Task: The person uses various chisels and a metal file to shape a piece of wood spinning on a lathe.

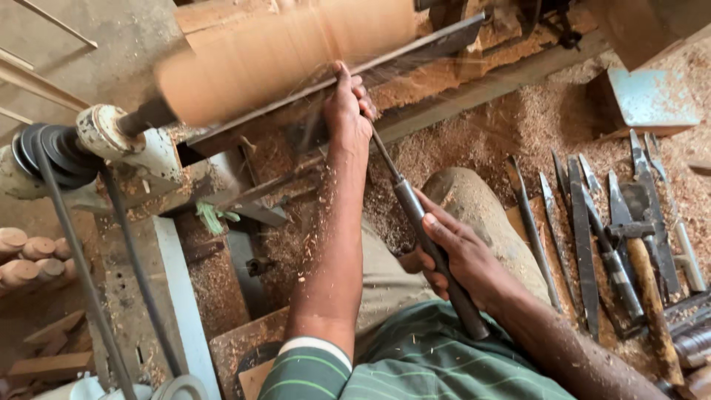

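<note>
Your left hand (348,111) is closed over the one chisel (422,230) at the tool rest (333,81), just below the single spinning wooden cylinder (289,52). Your right hand (459,255) grips its handle fully. Roughly ten spare tools (600,237) lie right of the cylinder.

I count one wooden cylinder (289,52) on the lathe and one long chisel (433,252) held by my two hands. Perhaps nine loose blades and chisels (581,244) lie in the sawdust, overlapping, plus one hammer (648,285). About five turned wooden pieces (29,259) sit at left.
</note>
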